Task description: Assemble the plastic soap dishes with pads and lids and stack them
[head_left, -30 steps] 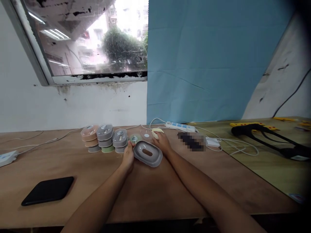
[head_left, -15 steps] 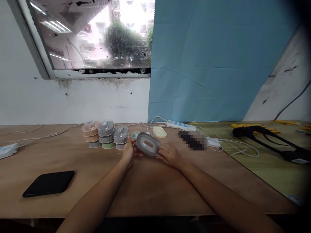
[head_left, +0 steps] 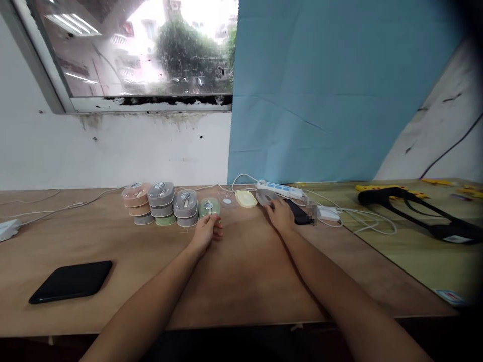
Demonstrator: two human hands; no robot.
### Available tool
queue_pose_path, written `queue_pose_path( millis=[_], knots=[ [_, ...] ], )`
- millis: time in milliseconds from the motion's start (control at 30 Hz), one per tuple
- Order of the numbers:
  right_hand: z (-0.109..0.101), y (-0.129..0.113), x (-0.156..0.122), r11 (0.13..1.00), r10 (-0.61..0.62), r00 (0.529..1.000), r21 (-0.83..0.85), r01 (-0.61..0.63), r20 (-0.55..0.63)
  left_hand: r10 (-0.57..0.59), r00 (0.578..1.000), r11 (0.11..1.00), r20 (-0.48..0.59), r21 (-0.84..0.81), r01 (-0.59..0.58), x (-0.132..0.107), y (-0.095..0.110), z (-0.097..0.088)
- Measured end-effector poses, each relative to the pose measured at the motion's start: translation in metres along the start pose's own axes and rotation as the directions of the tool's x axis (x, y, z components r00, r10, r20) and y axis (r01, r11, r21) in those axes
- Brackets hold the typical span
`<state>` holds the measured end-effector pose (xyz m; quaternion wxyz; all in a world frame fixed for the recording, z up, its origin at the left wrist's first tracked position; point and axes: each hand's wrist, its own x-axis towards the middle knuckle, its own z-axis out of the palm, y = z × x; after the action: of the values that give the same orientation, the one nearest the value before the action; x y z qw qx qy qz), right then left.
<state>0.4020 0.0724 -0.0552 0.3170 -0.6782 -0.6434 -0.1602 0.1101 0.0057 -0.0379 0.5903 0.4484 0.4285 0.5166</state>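
Observation:
My right hand [head_left: 281, 213] reaches to the back of the table, its fingertips on the rim of a grey oval tray [head_left: 265, 195] lying flat beside a pale yellow oval tray [head_left: 246, 198]. My left hand [head_left: 206, 232] rests just in front of a green oval box [head_left: 210, 206] with a clear lid, its fingers loosely curled and apart, with nothing visible in them. Between the green box and the yellow tray lies a clear lid [head_left: 227, 200] with a round white label. Left of these stand stacked grey boxes [head_left: 185, 203], more grey ones [head_left: 161, 193] and pinkish-orange ones [head_left: 136, 195].
A dark phone-like object [head_left: 298, 212], partly blurred, lies right of my right hand. Behind is a power strip [head_left: 279, 189] with white cables. A black flat case [head_left: 71, 281] lies front left. A black frame-like object [head_left: 411, 206] sits far right.
The grey tray, held in both hands before, is now down at the back right under my right hand. My left hand has let go of it and stays near the green box.

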Motion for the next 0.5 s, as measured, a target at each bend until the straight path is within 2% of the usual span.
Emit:
queue_pose_path(
  millis=[167, 267, 333, 400, 500],
  knots=[
    [0.017, 0.005, 0.013, 0.998, 0.014, 0.993, -0.062, -0.007, 0.115, 0.040, 0.999, 0.996, 0.001, 0.074, -0.040, 0.003, -0.005, -0.003],
    [0.026, 0.008, 0.018, 0.999, -0.025, 0.992, -0.043, 0.031, 0.125, 0.141, 0.990, 0.970, 0.026, 0.194, -0.143, 0.003, -0.008, -0.007],
    [0.028, 0.009, 0.018, 0.998, -0.050, 0.994, -0.034, 0.054, 0.102, 0.260, 0.963, 0.899, 0.079, 0.345, -0.270, 0.002, -0.009, -0.010],
    [0.026, 0.008, 0.016, 0.998, -0.058, 0.996, -0.032, 0.060, 0.073, 0.367, 0.918, 0.764, 0.152, 0.513, -0.391, 0.000, -0.007, -0.013],
    [0.020, 0.003, 0.012, 0.998, -0.054, 0.998, -0.025, 0.055, 0.032, 0.426, 0.876, 0.595, 0.225, 0.660, -0.459, -0.003, -0.003, -0.016]
  ],
)
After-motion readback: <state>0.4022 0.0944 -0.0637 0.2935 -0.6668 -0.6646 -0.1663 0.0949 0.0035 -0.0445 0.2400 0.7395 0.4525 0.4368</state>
